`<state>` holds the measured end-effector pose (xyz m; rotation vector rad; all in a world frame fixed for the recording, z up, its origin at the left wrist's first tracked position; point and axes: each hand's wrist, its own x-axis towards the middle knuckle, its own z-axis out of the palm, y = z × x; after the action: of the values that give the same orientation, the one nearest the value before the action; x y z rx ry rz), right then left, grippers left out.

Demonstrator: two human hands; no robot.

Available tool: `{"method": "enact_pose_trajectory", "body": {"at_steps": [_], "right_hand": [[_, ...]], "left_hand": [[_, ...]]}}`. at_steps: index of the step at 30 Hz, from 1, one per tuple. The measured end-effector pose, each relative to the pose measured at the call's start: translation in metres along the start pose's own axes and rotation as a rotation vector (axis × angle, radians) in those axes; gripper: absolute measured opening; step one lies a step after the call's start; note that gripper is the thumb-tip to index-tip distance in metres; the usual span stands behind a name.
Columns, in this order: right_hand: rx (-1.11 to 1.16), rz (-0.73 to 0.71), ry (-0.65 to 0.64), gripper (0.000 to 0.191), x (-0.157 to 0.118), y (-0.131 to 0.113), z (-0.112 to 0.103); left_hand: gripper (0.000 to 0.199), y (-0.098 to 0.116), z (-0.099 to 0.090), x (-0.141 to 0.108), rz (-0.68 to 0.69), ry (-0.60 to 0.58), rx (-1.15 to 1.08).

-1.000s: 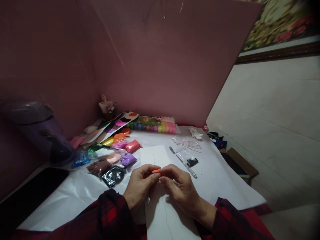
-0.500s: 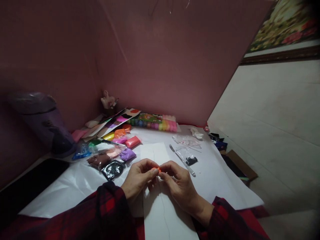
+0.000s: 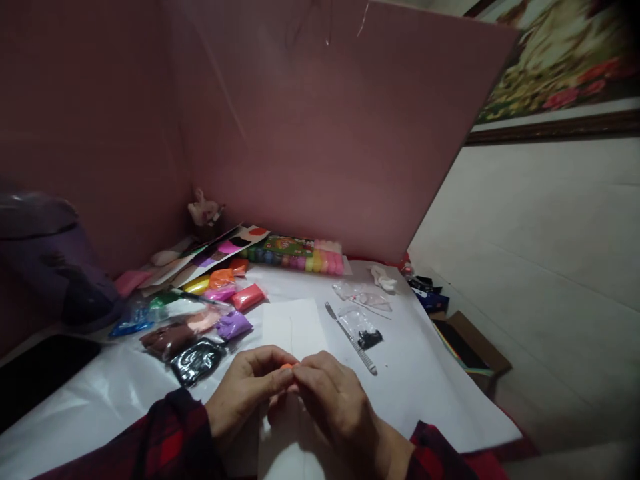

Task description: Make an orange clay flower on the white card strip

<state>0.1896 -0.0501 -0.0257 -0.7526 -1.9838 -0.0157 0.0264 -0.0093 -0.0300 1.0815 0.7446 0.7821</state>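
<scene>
My left hand (image 3: 250, 388) pinches a small orange piece (image 3: 287, 366), soft-looking, between thumb and fingertips. Against the same piece press the fingers of my right hand (image 3: 343, 400), which cover most of it. Both hands are just above a long white sheet (image 3: 295, 323) with a thin line running down it. A fork with a ribbed handle (image 3: 351, 338) lies to the right of the hands, beside a black lump (image 3: 370, 339) on clear plastic. To the left are a black packet (image 3: 199, 361) and a purple packet (image 3: 234, 325).
Several coloured packets, among them a red one (image 3: 248, 297), lie at the left near a purple bin (image 3: 55, 267). Behind stands a pack of coloured clay (image 3: 300, 255). A dark flat object (image 3: 47, 373) is at the far left, an open cardboard box (image 3: 475, 343) at the right.
The view has shifted, so the table items sit further left and lower. My right hand's fingers have closed in over the orange piece, and less of it shows.
</scene>
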Motion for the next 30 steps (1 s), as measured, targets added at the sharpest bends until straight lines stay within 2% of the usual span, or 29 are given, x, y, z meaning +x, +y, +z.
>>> {"method": "enact_pose_trajectory", "body": {"at_steps": [5, 11, 15, 20, 23, 27, 30], "right_hand": [[-0.003, -0.006, 0.042, 0.020, -0.003, -0.001, 0.002], [0.077, 0.144, 0.072, 0.014, -0.007, 0.001, 0.003], [0.220, 0.216, 0.055, 0.019, -0.008, 0.004, 0.004], [0.326, 0.279, 0.018, 0.023, -0.012, 0.011, 0.006], [0.341, 0.334, 0.023, 0.020, -0.004, 0.012, 0.010], [0.356, 0.528, 0.064, 0.008, 0.018, 0.010, 0.022], [0.382, 0.574, 0.090, 0.016, 0.024, 0.010, 0.030]], "left_hand": [[0.030, -0.001, 0.003, -0.002, 0.047, -0.032, -0.022], [0.031, 0.002, 0.006, -0.005, 0.094, -0.022, -0.008], [0.031, 0.004, 0.003, -0.001, 0.130, -0.067, 0.001], [0.034, 0.004, 0.001, 0.004, 0.211, -0.046, 0.013], [0.037, 0.004, 0.000, 0.005, 0.255, -0.028, -0.003], [0.038, 0.006, -0.005, 0.009, 0.371, 0.064, -0.023], [0.039, 0.006, -0.009, 0.012, 0.380, 0.068, -0.028]]}}
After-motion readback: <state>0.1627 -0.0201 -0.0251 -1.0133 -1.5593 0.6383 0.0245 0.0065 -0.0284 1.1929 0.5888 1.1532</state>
